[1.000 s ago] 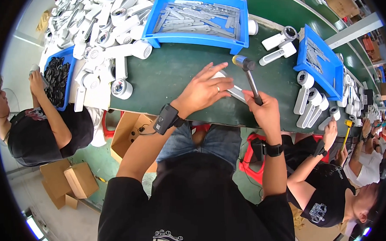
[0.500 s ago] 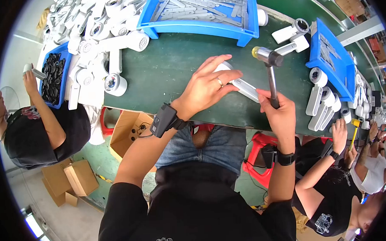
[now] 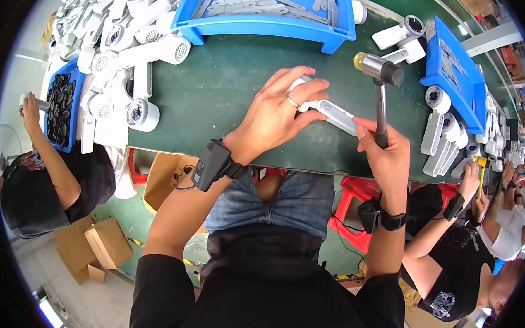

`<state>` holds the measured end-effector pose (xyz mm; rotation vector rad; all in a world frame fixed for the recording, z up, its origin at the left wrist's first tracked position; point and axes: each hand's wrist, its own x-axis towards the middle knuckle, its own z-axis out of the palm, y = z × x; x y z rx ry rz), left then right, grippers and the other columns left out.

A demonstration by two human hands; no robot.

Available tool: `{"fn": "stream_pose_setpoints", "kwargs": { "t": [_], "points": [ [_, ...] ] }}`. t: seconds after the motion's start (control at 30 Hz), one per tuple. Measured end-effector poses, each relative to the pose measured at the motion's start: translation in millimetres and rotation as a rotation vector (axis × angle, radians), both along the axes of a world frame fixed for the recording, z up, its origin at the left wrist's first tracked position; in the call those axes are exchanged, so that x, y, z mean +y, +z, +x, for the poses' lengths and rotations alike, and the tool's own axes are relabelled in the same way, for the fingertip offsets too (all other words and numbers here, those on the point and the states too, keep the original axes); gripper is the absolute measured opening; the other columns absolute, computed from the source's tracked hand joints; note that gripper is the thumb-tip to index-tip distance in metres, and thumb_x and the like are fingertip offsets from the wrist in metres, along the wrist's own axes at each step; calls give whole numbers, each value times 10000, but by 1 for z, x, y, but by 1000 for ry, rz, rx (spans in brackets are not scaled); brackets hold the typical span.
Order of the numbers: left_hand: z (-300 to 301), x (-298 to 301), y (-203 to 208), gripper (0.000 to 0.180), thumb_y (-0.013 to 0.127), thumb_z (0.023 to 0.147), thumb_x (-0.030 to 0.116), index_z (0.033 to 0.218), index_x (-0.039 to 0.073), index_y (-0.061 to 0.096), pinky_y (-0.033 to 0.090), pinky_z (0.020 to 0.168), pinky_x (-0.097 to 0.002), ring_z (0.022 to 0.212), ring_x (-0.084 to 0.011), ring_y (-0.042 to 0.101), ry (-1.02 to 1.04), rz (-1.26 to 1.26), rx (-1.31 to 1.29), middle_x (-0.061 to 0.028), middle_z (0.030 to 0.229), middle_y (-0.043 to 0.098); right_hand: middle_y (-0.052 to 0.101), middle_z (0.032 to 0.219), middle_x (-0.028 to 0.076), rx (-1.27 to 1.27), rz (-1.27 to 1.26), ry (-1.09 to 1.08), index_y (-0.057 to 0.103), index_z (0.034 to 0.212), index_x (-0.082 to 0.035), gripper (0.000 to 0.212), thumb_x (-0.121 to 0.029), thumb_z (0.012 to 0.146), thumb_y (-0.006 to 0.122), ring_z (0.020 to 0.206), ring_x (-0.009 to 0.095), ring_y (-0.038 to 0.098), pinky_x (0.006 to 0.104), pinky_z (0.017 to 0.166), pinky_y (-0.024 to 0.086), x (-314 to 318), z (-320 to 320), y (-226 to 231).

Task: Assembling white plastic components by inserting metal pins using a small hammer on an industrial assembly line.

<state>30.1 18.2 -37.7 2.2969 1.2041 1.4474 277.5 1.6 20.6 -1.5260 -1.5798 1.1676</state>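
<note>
My left hand [image 3: 272, 114] is closed around the round head of a white device shaped like a small hair dryer, which it mostly covers. The device's flat handle [image 3: 338, 117] sticks out to the right over the green tabletop. In my right hand [image 3: 386, 161] is a two-faced mallet [image 3: 380, 94], its metal shaft upright and its yellow and black faces above the fist. The right thumb and forefinger also touch the far end of the device's handle.
A blue bin [image 3: 268, 24] of grey strips stands ahead, and another blue bin [image 3: 455, 79] at right. White devices [image 3: 143, 114] pile up at left; more [image 3: 434, 139] lie at right. People work on both sides, one beside a blue tray [image 3: 75, 107] of black parts.
The mallet and my right hand have shifted slightly to the right. Both hands keep their hold, and the device's handle has tilted a little. The whole view has shifted slightly.
</note>
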Motion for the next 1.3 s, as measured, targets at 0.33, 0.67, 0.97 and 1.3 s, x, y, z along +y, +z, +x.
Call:
{"fn": "stream_pose_setpoints", "kwargs": {
  "t": [0.33, 0.67, 0.97, 1.3],
  "points": [
    [-4, 4, 14, 310, 911, 742, 167, 1031, 122, 807, 570, 955, -458, 1173, -297, 656, -15, 71, 173, 28, 1106, 753, 595, 652, -35, -111, -171, 28, 802, 1184, -58, 216, -134, 991, 742, 581, 30, 493, 254, 551, 373, 20, 3, 21],
    [-4, 2, 13, 317, 914, 744, 153, 1041, 121, 806, 571, 934, -454, 1150, -299, 654, -35, 67, 166, 6, 1090, 741, 762, 766, 118, 359, -476, -162, 710, 1253, 31, 389, -307, 1062, 692, 425, 62, 459, 252, 397, 285, 12, 7, 5],
    [-2, 4, 16, 316, 920, 732, 127, 1020, 88, 795, 574, 883, -471, 1135, -321, 657, -25, 68, 173, -7, 1085, 746, 727, 725, 69, 202, -337, -230, 703, 1275, 13, 381, -301, 1060, 702, 423, 56, 472, 235, 387, 288, 2, -8, -2],
    [7, 2, 45, 343, 866, 806, 194, 1147, 211, 825, 517, 1137, -525, 1220, -233, 679, -37, 195, 400, 4, 1201, 757, 743, 745, 70, 253, -294, -205, 703, 1217, 33, 335, -261, 1055, 702, 451, 60, 507, 246, 422, 373, -6, -5, -8]
  ]
}}
